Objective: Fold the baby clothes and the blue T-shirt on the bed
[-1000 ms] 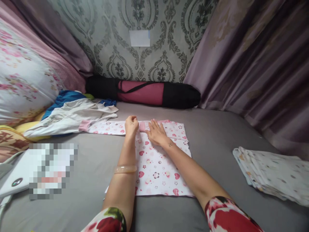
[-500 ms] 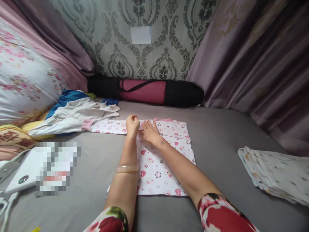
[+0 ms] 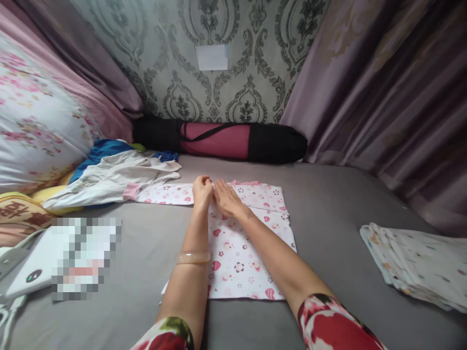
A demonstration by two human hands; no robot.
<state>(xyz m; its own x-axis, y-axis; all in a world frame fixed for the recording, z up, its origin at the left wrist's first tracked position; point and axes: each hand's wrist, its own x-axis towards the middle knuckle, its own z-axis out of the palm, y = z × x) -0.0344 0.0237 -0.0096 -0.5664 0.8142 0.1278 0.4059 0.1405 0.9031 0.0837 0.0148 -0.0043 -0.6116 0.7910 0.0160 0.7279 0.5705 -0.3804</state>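
Observation:
A small white garment with pink hearts (image 3: 244,253) lies flat on the grey bed sheet (image 3: 328,204), one pink-cuffed sleeve (image 3: 160,193) stretched out to the left. My left hand (image 3: 202,190) rests on its upper edge with the fingers curled, pinching the fabric near the collar. My right hand (image 3: 226,197) lies right beside it, fingers pressed on the same spot of the cloth. The two hands touch. A pale bangle (image 3: 192,257) sits on my left forearm.
A pile of white and blue clothes (image 3: 113,175) lies at the left by a floral pillow (image 3: 32,126). A black and pink rolled mat bag (image 3: 219,138) lies along the wall. Folded patterned cloths (image 3: 416,265) are stacked at the right. A white device (image 3: 29,272) sits at the lower left.
My right hand has slid left across the garment's top edge until it meets my left hand. The left hand has stayed in place.

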